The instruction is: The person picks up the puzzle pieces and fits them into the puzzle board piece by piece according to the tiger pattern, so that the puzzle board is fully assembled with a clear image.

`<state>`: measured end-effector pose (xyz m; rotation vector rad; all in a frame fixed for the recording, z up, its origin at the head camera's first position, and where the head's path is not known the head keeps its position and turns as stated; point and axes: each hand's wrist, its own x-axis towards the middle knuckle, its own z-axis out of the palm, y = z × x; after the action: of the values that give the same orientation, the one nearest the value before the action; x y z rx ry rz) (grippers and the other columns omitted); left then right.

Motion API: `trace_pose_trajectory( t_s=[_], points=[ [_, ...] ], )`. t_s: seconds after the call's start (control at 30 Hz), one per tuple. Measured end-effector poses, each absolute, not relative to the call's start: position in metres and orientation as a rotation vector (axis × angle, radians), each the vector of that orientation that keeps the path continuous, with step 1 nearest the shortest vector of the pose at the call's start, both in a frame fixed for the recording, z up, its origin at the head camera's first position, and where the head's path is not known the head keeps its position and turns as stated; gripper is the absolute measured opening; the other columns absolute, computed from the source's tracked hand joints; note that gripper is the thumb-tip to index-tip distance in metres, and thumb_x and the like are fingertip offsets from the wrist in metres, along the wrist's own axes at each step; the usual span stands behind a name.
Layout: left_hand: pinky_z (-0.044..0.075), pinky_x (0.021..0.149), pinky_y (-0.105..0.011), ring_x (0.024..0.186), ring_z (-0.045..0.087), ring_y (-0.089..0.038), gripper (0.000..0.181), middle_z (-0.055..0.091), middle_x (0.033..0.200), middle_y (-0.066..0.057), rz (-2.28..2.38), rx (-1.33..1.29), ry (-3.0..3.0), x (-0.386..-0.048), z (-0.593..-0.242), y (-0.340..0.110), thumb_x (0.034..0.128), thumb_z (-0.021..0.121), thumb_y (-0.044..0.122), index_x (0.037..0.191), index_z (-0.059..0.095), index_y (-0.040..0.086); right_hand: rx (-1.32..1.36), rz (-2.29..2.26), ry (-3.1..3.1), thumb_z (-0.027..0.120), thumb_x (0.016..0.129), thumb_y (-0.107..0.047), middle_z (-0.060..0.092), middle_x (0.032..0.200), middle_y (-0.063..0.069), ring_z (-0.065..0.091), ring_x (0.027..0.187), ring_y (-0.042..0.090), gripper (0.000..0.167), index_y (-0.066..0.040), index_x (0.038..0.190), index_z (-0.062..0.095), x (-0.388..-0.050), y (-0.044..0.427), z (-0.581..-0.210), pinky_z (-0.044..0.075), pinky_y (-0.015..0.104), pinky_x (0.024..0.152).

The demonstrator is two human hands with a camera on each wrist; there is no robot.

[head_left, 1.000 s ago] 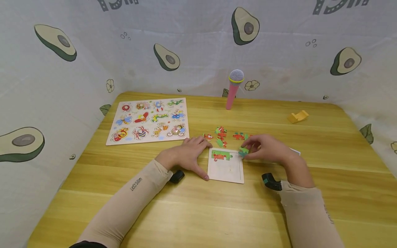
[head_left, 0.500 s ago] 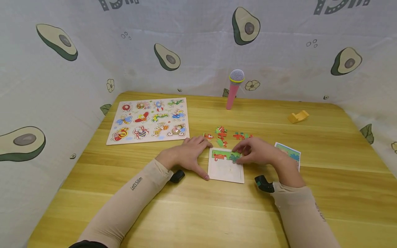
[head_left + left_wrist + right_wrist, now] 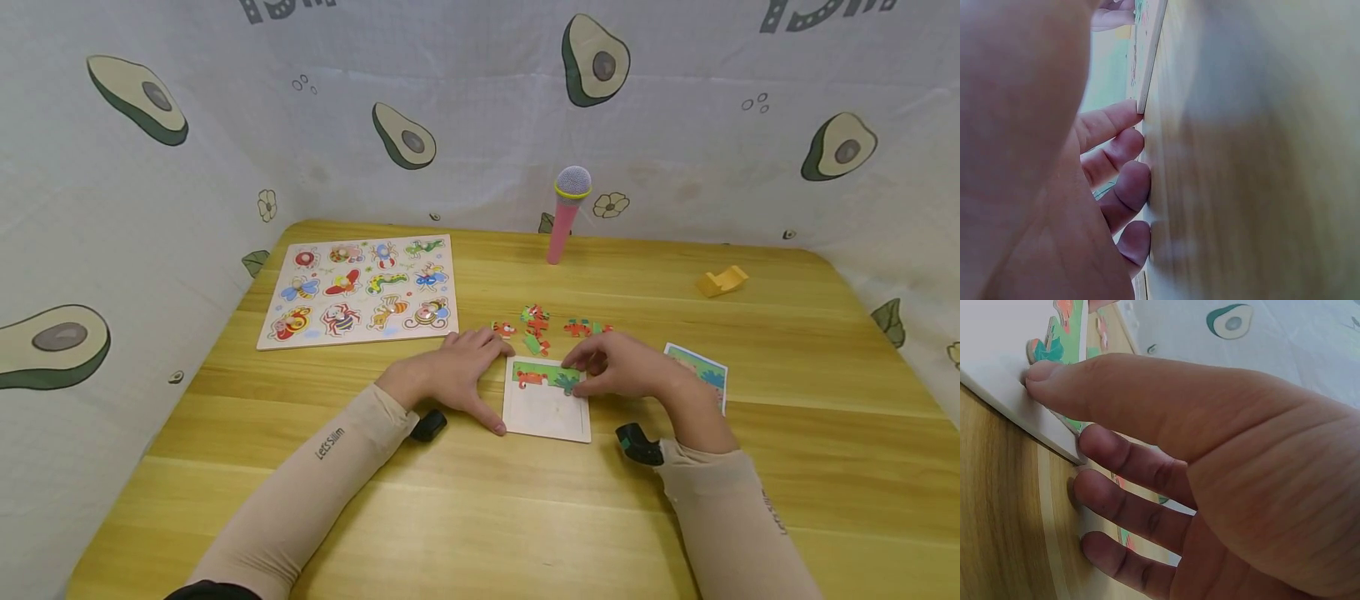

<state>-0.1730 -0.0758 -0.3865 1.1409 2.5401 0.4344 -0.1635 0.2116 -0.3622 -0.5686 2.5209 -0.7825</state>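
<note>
A square wooden puzzle tray [image 3: 546, 417] lies on the table, with joined green and orange jigsaw pieces [image 3: 531, 372] along its top edge. At its top right corner my right hand [image 3: 626, 368] pinches a green jigsaw piece [image 3: 564, 381] with a teal plant on it. In the right wrist view the thumb [image 3: 1085, 387] rests against that piece [image 3: 1049, 351]; the other fingers bend loosely beyond the tray's corner. My left hand [image 3: 459, 375] touches the tray's left side, thumb and forefinger spread. In the left wrist view, the forefinger [image 3: 1110, 122] meets the tray's corner.
Several loose jigsaw pieces [image 3: 536, 323] lie behind the tray. A picture card [image 3: 708, 373] is partly behind the right wrist. A peg puzzle board [image 3: 360, 292] lies at the left, a pink toy microphone [image 3: 562, 229] stands at the back, and a yellow holder [image 3: 722, 282] sits back right.
My right hand has moved left with the green piece, bringing it beside the joined pieces in the tray, and has uncovered more of the card. Over the last half second both hands have stayed put.
</note>
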Motion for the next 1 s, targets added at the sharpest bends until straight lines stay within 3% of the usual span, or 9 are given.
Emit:
trace_pose_trajectory(
  t_s=[0.33,1.0],
  points=[
    [0.028,0.101,-0.04,0.13,0.034,-0.016,0.11,0.039,0.138,0.002,0.43,1.139,2.539,-0.1735,-0.3872,-0.0755,0.0649,0.077,0.078,0.148,0.04,0.017,-0.597,-0.787,2.533,0.081,0.088,-0.02,0.066,0.094,-0.001,0.056,0.085,0.02,0.021,-0.012,0.107,0.077,-0.1621,0.2084,-0.3608,0.049,0.035,0.075],
    [0.028,0.101,-0.039,0.129,0.034,-0.015,0.109,0.039,0.139,0.003,0.425,1.131,2.537,-0.1742,-0.3866,-0.0753,0.0658,0.076,0.078,0.148,0.039,0.017,-0.577,-0.75,2.563,0.08,0.088,-0.021,0.065,0.094,0.0,0.054,0.084,0.02,0.022,-0.011,0.108,0.078,-0.1629,0.2041,-0.3615,0.047,0.036,0.074]
  ],
)
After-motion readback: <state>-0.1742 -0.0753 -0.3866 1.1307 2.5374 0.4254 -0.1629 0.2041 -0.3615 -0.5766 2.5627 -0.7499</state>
